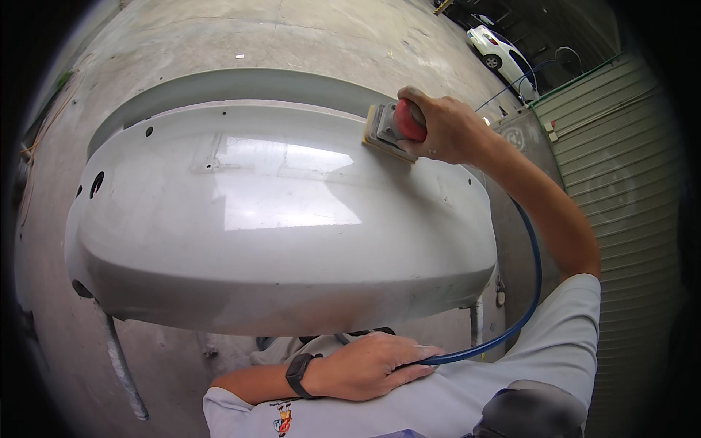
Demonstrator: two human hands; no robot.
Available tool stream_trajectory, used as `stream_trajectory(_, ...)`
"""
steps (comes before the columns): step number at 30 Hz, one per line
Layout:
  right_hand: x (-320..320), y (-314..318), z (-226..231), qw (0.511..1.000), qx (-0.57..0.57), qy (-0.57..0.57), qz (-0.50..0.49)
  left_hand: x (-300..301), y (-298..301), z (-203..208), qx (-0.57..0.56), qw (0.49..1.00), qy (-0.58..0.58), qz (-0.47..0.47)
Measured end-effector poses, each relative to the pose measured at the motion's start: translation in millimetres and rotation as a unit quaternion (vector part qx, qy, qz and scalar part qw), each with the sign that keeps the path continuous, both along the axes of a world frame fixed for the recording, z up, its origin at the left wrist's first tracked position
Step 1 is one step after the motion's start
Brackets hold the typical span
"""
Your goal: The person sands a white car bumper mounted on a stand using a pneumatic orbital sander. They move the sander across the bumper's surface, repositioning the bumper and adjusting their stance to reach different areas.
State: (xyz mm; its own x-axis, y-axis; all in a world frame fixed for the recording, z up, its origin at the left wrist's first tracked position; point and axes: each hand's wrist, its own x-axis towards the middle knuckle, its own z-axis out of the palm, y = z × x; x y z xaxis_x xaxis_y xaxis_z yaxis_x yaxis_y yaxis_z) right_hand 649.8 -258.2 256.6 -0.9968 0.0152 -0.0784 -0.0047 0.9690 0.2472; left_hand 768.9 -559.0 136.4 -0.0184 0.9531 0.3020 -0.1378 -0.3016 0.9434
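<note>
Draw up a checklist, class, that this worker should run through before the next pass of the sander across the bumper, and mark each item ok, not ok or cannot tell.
1. Right hand grips the sander firmly: ok, fingers wrap its red top.
2. Sander pad sits flat on the white bumper: cannot tell, the pad's underside is hidden.
3. Blue hose kept off the panel: ok, left hand holds it against the body.
4. Bumper steady on its stand: cannot tell, only part of one leg shows.
5. Gloves worn: not ok, both hands are bare.
</note>
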Motion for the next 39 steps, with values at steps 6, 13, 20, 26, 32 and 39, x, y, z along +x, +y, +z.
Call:
stream_trajectory(6,-31.2,-30.7,1.0,0.998,-0.008,-0.002,0.061,10.8,4.2,-6.9,0.03,0.999,-0.008,0.014)
stream_trajectory(13,-112.8,-129.4,1.0,0.991,0.01,-0.008,0.13,4.6,-28.7,-17.4,0.062,0.993,-0.032,0.097)
stream_trajectory(20,-168.3,-196.9,-1.4,0.984,0.012,-0.029,0.175,-6.6,-55.6,-18.2,0.045,0.99,-0.052,0.122)
stream_trajectory(26,-184.7,-216.4,-12.2,0.983,-0.022,-0.036,0.181,-15.6,-67.7,-11.8,-0.001,0.995,-0.022,0.1)
stream_trajectory(32,-159.4,-190.7,-5.9,0.986,-0.043,-0.031,0.155,-19.1,-70.1,-4.2,-0.021,0.995,0.002,0.099)
stream_trajectory(39,-86.0,-106.7,0.1,0.995,-0.071,-0.023,0.067,-10.7,-40.6,5.9,-0.009,0.998,-0.001,0.06)
